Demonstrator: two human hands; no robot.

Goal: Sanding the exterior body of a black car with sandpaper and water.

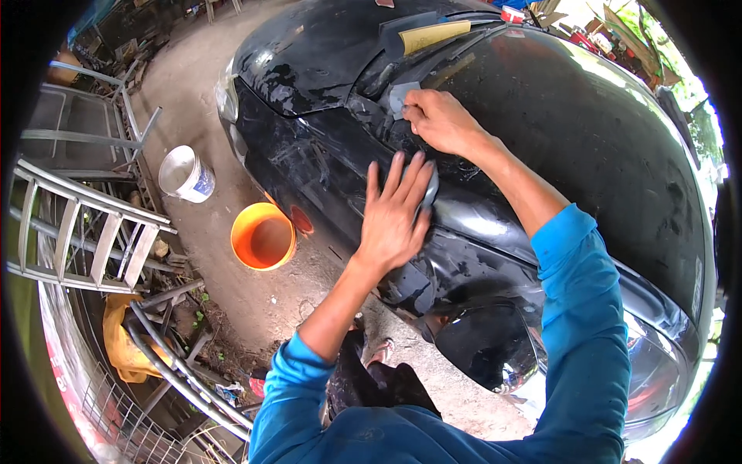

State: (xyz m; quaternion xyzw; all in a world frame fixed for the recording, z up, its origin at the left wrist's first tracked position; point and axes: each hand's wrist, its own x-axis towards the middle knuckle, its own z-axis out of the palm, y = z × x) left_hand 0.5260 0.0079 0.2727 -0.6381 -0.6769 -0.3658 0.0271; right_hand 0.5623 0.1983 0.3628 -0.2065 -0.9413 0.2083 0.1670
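A black car (479, 267) with dull, scuffed patches fills the middle and right. My left hand (393, 216) lies flat on its side panel, fingers stretched out. A smooth grey-blue piece (431, 188) shows along the edge of that hand; whether it is under the palm or part of the car, I cannot tell. Farther up, at the corner between the hood (309, 58) and the windshield (572, 139), my right hand (442, 120) is closed on a thin grey sheet of sandpaper (399, 96). Its fingertips press against the car's surface there.
An orange bucket (241, 246) and a white bucket (176, 176) stand on the dirt floor to the left. Metal frames, a ladder-like rack (108, 246) and a yellow cloth (127, 344) line the left side. A yellow sheet (435, 35) rests near the windshield. The side mirror (491, 348) juts out nearby.
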